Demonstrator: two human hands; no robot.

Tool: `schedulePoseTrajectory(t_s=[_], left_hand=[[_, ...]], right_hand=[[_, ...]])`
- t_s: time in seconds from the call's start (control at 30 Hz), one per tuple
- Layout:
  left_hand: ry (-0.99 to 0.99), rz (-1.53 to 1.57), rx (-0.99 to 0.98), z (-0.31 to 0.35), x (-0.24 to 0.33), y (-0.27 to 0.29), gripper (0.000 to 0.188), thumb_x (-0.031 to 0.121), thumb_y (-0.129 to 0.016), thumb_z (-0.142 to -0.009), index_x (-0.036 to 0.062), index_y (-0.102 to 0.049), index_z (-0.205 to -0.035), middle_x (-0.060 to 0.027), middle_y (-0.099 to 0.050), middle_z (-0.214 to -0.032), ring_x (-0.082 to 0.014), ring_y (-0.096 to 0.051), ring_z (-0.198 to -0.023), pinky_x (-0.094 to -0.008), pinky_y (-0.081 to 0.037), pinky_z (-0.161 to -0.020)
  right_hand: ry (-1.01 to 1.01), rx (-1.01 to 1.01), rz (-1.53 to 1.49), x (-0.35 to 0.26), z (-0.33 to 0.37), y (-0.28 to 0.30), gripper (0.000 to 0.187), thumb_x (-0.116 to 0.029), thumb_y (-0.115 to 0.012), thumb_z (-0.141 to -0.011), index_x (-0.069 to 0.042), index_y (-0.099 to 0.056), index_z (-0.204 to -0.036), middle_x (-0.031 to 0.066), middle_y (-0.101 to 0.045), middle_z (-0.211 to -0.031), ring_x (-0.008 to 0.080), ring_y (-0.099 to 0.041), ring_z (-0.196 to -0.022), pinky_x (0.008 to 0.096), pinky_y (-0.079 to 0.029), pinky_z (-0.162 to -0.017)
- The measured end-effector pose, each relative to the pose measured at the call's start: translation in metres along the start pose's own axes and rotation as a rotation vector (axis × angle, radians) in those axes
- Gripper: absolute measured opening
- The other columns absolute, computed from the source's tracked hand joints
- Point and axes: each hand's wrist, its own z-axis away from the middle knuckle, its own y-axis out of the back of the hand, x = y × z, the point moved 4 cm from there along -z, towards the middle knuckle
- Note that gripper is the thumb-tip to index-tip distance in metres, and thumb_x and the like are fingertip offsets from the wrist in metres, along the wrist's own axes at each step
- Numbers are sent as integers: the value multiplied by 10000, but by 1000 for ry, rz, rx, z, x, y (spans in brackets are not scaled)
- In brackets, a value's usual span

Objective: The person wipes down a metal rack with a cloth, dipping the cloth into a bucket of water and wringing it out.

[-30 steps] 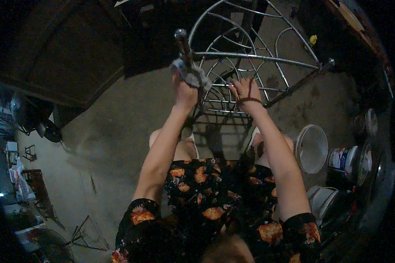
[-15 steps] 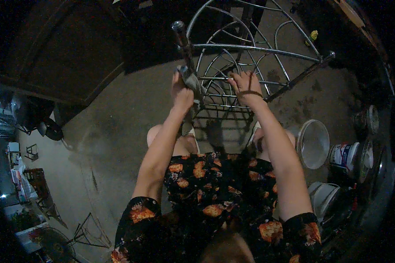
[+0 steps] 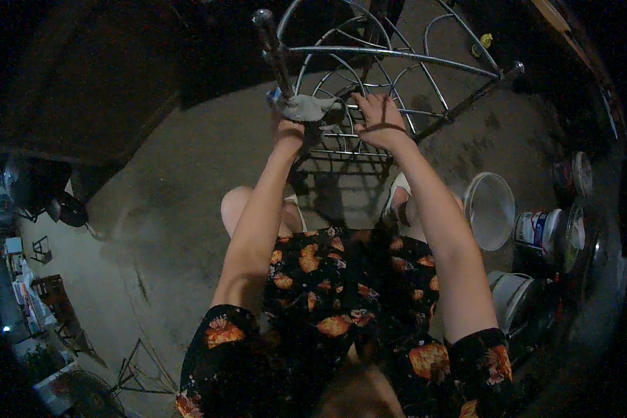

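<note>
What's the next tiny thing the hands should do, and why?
I think the left hand could slide the cloth a little along the post. The cloth is bunched against the post, part of the post sticks out uncovered past it, and the right hand is at the rack, which might help keep it steady.

dim, grainy, glinting metal frame (image 3: 390,52), bright light (image 3: 6,329) far left; black edges
</note>
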Motion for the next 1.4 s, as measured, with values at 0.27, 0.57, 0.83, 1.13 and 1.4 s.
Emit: schedulePoseTrajectory(t_s=[0.27,0.57,0.83,1.13,1.4], left_hand=[[-590,-363,282,12,-23,-13,287,289,-317,-955,105,-473,-1111,-40,-489,-1134,-156,-467,-977,-283,-385,-866],[24,-627,178,63,-90,-101,346,104,-467,-830,35,-460,-1169,-118,-520,-1156,-224,-490,-1050,-332,-404,-846],[-24,-380,-422,142,-6,-100,427,312,-513,-865,112,-470,-1240,-97,-489,-1243,-275,-453,-1148,-430,-363,-980],[-505,-960,-313,168,48,-97,465,337,-440,-884,128,-400,-1298,-99,-417,-1313,-273,-405,-1187,-424,-313,-1009],[-585,-1402,-206,163,22,-83,477,360,-372,-914,103,-363,-1316,-104,-388,-1330,-277,-364,-1216,-417,-295,-1021]], right_hand=[[-8,-38,-2,-14,-4,5,967,-189,-675,-538,-63,-203,-1374,171,-513,-1059,341,-466,-1006,376,-353,-930],[-150,-85,-270,2,4,14,947,-56,-588,-569,-82,-148,-1407,261,-470,-1155,417,-435,-1085,406,-368,-925],[-88,522,-1585,41,44,12,684,-42,-422,-739,-41,-225,-1394,104,-328,-1403,212,-343,-1275,318,-333,-978],[-435,387,-1734,56,136,-45,447,-196,-570,-808,34,-515,-1188,81,-579,-1130,160,-529,-1019,278,-384,-896],[-710,1148,-770,149,155,18,311,-97,-670,-761,-21,-543,-1035,44,-555,-931,174,-519,-892,290,-406,-818]])
